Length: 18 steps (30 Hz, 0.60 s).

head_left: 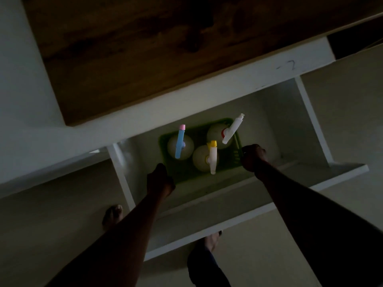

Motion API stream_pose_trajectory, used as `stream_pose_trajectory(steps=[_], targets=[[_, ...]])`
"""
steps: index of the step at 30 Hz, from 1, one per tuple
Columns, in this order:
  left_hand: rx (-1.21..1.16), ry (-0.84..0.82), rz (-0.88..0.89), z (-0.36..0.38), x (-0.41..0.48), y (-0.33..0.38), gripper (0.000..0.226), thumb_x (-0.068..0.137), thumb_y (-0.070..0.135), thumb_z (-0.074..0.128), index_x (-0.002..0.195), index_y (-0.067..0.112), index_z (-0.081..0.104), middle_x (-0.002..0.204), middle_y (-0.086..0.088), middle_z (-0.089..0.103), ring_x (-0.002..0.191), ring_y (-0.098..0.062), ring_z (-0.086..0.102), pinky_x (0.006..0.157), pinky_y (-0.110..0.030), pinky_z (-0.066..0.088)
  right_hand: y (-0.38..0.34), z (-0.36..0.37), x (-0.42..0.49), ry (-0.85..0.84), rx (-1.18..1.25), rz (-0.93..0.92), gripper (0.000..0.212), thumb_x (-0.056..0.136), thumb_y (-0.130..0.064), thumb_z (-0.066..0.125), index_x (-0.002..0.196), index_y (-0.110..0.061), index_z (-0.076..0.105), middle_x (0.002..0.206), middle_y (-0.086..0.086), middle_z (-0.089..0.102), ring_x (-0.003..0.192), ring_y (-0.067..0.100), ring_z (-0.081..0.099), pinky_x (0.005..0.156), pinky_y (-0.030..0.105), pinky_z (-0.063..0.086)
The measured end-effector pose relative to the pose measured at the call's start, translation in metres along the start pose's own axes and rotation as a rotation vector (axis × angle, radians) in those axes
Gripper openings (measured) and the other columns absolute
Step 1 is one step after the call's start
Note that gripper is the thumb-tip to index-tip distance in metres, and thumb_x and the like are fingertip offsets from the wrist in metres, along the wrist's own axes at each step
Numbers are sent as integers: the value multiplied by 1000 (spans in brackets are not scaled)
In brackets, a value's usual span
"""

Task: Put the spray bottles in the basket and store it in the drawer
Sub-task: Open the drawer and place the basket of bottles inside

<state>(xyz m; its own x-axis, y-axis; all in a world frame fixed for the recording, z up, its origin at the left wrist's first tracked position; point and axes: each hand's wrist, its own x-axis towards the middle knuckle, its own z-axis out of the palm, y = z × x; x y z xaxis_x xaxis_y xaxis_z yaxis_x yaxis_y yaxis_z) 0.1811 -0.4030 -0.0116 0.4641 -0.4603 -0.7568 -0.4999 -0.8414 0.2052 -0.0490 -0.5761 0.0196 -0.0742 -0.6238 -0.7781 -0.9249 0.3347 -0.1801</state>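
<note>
Standing upright in the green basket [234,160], three spray bottles [180,147] are kept from tipping. The basket is held at opposite ends inside the open drawer [308,112], level for setting down: left hand [159,180] and right hand [252,157] each clenched on its rim.

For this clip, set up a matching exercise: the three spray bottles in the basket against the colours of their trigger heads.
Things:
1. Left bottle
2. Middle, nearest bottle
3. Right, far bottle

Trigger heads:
A. White with a yellow nozzle
B. White with a red part
C. Blue with a pink nozzle

Pairs: 1-C, 2-A, 3-B
</note>
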Motion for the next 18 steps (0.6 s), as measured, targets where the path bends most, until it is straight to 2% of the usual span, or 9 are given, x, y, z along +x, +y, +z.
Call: stream_pose_trajectory(steps=[2, 3, 7, 9, 10, 12, 15, 18], targets=[[-103, -3, -30, 3, 0, 1, 29, 83, 10, 66, 107, 12, 49, 102, -13, 63, 68, -16, 53, 48, -22, 40, 3, 0, 2, -9, 33, 9, 18, 89, -4, 58, 105, -5, 66, 108, 15, 64, 101, 30, 62, 91, 43, 55], [-112, -21, -31, 3, -1, 2, 32, 84, 8, 66, 110, 12, 49, 104, -13, 63, 71, -19, 55, 49, -24, 43, 3, 1, 2, -12, 41, 7, 17, 88, -4, 58, 104, -5, 65, 107, 15, 63, 99, 28, 62, 89, 41, 55], [-153, -111, 10, 1, -10, 2, 59, 76, 7, 77, 126, 9, 46, 117, -16, 64, 103, -32, 63, 59, -25, 50, 6, 1, 1, -46, 37, -27, 21, 89, -5, 57, 110, -5, 61, 97, 9, 58, 94, 25, 60, 83, 33, 53], [-219, -118, 23, -2, -18, 3, 60, 78, 10, 75, 131, 8, 45, 119, -18, 65, 103, -34, 64, 74, -36, 56, 6, 1, -4, -51, -13, -51, 23, 90, -5, 55, 112, -4, 60, 100, 11, 58, 97, 27, 60, 82, 33, 53], [-240, -110, 25, -3, -23, 4, 61, 81, 14, 73, 134, 9, 43, 120, -18, 65, 100, -30, 65, 75, -33, 55, 6, 1, -9, -47, -32, -69, 24, 90, -5, 55, 114, -3, 59, 102, 13, 60, 96, 27, 61, 78, 32, 54], [-291, -89, 14, -7, -39, 8, 67, 84, 23, 70, 141, 11, 37, 124, -15, 63, 88, -19, 63, 67, -25, 51, 8, -1, -22, -43, -42, -127, 30, 92, -5, 53, 121, -5, 57, 101, 12, 60, 86, 24, 61, 63, 25, 51], [-357, -82, 21, -14, -69, 12, 76, 82, 30, 71, 146, 19, 32, 132, -10, 58, 100, -18, 61, 79, -30, 52, 11, -4, -57, -42, -29, -258, 44, 95, -5, 48, 138, -13, 46, 98, 10, 60, 62, 15, 57, 44, 17, 44], [-412, -111, 74, -23, -101, 9, 70, 81, 30, 72, 142, 26, 38, 134, -3, 56, 102, -12, 58, 86, -35, 55, 18, -9, -102, -29, -30, -387, 45, 98, -9, 44, 142, -19, 42, 96, 7, 63, 46, 4, 49, 33, 9, 35]])
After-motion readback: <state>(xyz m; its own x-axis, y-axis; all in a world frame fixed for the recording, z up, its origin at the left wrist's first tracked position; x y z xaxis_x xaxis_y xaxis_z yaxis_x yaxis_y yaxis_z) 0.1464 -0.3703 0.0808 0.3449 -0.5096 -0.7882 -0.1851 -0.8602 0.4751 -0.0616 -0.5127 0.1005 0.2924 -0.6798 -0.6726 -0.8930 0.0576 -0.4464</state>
